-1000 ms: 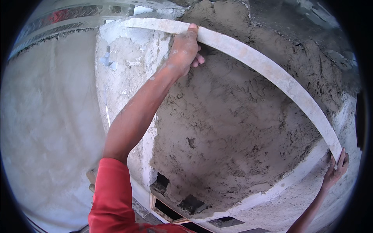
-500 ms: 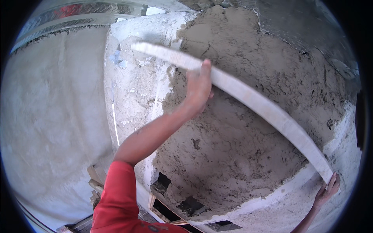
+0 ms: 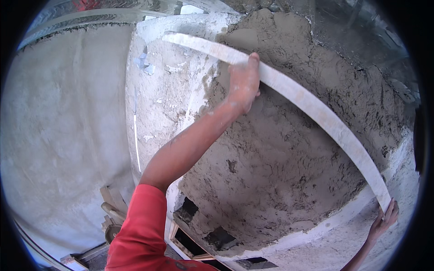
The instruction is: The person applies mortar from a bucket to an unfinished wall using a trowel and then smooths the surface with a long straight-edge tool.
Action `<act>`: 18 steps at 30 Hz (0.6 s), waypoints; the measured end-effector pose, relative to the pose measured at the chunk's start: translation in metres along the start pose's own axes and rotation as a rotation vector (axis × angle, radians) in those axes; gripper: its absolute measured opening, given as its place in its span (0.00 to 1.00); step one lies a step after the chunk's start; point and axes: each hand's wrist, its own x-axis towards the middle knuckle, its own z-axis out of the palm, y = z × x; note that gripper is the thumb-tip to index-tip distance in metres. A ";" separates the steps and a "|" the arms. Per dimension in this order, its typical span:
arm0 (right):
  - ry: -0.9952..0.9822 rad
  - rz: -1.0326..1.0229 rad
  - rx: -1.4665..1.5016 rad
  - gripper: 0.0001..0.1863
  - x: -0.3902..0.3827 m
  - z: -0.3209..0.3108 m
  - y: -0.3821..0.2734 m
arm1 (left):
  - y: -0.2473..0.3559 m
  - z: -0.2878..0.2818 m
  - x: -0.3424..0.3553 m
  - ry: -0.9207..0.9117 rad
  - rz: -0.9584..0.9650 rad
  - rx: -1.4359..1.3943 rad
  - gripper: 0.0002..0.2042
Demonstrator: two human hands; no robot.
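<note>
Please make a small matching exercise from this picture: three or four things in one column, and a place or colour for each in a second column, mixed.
Things:
1. left hand
2. right hand
3. sleeve
4. wet plaster

Places or colours:
a. red
b. grey and rough, on the wall
c. on the lower end of the long straightedge
d. on the straightedge's upper part

Pairs: 1-d, 2-c, 3-a, 4-b

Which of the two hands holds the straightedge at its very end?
The right hand, at the lower right, grips the straightedge at its tip; the left hand presses it partway along.
</note>
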 end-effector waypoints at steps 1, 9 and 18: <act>-0.015 -0.001 -0.001 0.22 -0.001 -0.002 -0.002 | -0.004 -0.001 0.000 0.020 0.019 -0.010 0.26; 0.065 0.044 0.007 0.22 0.042 -0.002 -0.015 | 0.045 0.009 0.031 -0.067 0.134 0.128 0.28; 0.021 0.005 0.049 0.23 0.048 -0.004 -0.009 | 0.055 0.016 0.031 0.002 -0.019 0.019 0.30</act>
